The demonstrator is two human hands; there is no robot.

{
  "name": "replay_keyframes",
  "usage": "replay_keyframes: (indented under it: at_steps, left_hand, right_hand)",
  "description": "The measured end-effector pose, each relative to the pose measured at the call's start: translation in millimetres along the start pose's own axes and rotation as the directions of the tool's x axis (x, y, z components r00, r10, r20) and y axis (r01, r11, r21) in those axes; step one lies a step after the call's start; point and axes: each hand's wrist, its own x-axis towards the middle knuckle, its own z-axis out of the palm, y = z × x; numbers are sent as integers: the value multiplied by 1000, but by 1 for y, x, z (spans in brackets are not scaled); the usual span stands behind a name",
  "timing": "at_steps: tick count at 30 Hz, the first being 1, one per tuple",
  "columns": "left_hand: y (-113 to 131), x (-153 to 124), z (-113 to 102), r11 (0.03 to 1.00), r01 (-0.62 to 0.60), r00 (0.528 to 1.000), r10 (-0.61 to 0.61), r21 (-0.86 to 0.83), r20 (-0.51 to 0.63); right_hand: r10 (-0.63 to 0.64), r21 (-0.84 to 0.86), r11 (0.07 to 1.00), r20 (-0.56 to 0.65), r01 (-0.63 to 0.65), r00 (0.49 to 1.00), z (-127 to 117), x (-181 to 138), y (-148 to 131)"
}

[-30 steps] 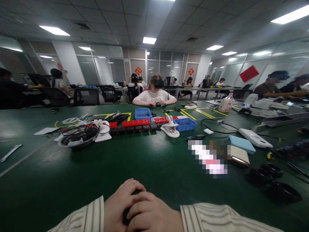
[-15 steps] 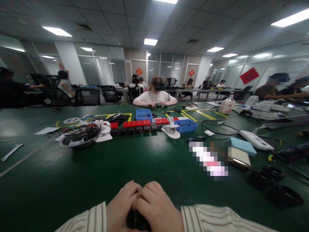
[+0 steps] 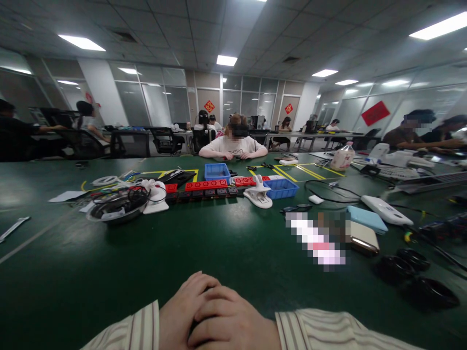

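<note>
**Resting clasped hands at the near edge of the bench**

Head view: left hand (image 3: 178, 311) and right hand (image 3: 233, 325) sit together at the middle of the near edge of the green bench (image 3: 226, 243). Both are curled closed, with the right hand lying over the left. A thin dark sliver shows between the palms, and I cannot tell if anything is held there. Striped sleeves (image 3: 328, 330) cover both wrists.

The bench just ahead of the hands is bare green mat. Toward the left edge, well apart from the hands, are a metal bowl (image 3: 116, 206) full of cables and a wrench (image 3: 12, 228). Across the middle runs a row of red power strips (image 3: 206, 185), with a white clamp (image 3: 258, 193) just beside its right end. One blue bin (image 3: 216, 171) is behind the row and another blue bin (image 3: 280, 188) touches the clamp.

On the right side are a light-blue power bank (image 3: 367, 217), a beige case (image 3: 363, 238) and black rings (image 3: 396, 266) near the right edge. At the far edge a person in a white shirt (image 3: 233, 146) sits facing this way, hands on the bench.
</note>
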Motion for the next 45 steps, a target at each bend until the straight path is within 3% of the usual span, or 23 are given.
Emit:
replay_keyframes:
  at_steps: [6, 10, 12, 18, 24, 28, 32, 35, 40, 45]
  left_hand:
    - [0, -8, 2, 999, -40, 997, 42, 34, -61]
    - [3, -4, 4, 1000, -26, 995, 27, 18, -93]
    - [4, -2, 4, 1000, -8, 996, 9, 10, -84]
    - [3, 0, -1, 998, 12, 1000, -12, -60, -9]
    - [-1, 2, 2, 1000, 9, 1000, -9, -9, 6]
    - [-7, -3, 8, 998, 54, 998, -52, 35, -47]
    - [-8, -9, 9, 999, 22, 996, -18, 39, -89]
    - [-4, -9, 4, 999, -24, 996, 26, 24, -88]
    - [2, -6, -4, 999, -32, 998, 31, -16, -58]
    - [5, -2, -4, 999, 21, 998, -19, 33, -55]
  right_hand:
    - [208, 68, 977, -92, -203, 974, -15, 11, -10]
    - [415, 34, 909, -127, -415, 901, -11, 8, -13]
    - [455, -30, 887, -104, -460, 884, -4, 4, -12]
    - [376, -136, 917, -23, -376, 926, 3, 0, -4]
    - [130, -90, 989, 176, -116, 976, -3, 1, 2]
    - [1, -68, 998, 173, 11, 985, 0, -1, 5]
    - [92, -57, 994, -52, -95, 994, -1, 3, 2]
    - [243, -20, 968, -179, -250, 953, -3, 7, -1]
    - [384, -55, 912, -239, -408, 892, 2, 4, -1]
    - [335, -116, 926, -191, -360, 922, 3, 4, 0]
